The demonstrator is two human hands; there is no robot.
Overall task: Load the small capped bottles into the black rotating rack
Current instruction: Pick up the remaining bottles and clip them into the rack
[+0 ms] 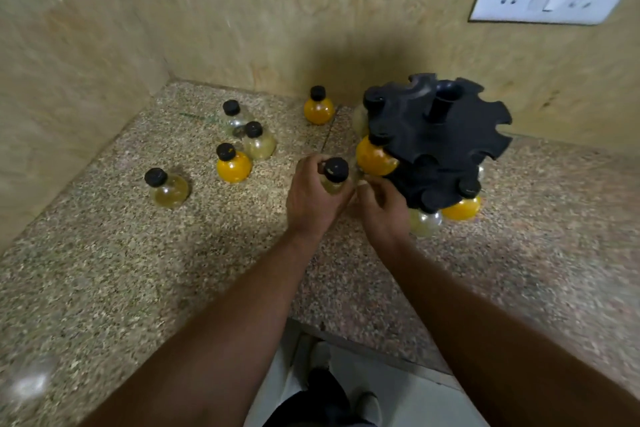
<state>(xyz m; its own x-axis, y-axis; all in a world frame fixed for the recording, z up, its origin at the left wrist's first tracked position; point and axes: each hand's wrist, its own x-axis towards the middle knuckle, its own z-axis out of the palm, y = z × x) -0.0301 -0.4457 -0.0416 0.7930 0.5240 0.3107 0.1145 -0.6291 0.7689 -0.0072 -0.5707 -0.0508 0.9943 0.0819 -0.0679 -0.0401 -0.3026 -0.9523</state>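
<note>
- The fingers [304,168] of the left hand [311,198] curl round the round body of a pale bottle [335,172]. They hold it upright with its black cap clear above the knuckles.
- The right hand [382,211] lies just beside it, with its fingers reaching toward the rim of the rack's lower tier [426,184]. The view is too blurred to tell whether they grip the rim or only touch it.
- The held bottle is above the counter [173,253], close to the left of the black rack [450,128] and below the orange bottle [375,158] hanging from the upper tier.
- To do the step well, I judge the right hand should steady or turn the rack until an open notch faces the left hand.
- The neck then slides sideways into that notch, so that the cap rides above the tier and the body hangs below it.
- The grip should stay low on the body so the knuckles do not strike the rim.
- The hanging orange bottle is the likeliest thing to be knocked, so a low approach from the front seems safer.
- The lower tier already carries a pale bottle [424,220] and an orange one [460,208], and another pale one [360,120] shows behind the upper tier.
- Five bottles stand loose on the counter to the left: pale [168,187], orange [233,165], pale [258,142], clear [235,118] and orange [318,107].
</note>
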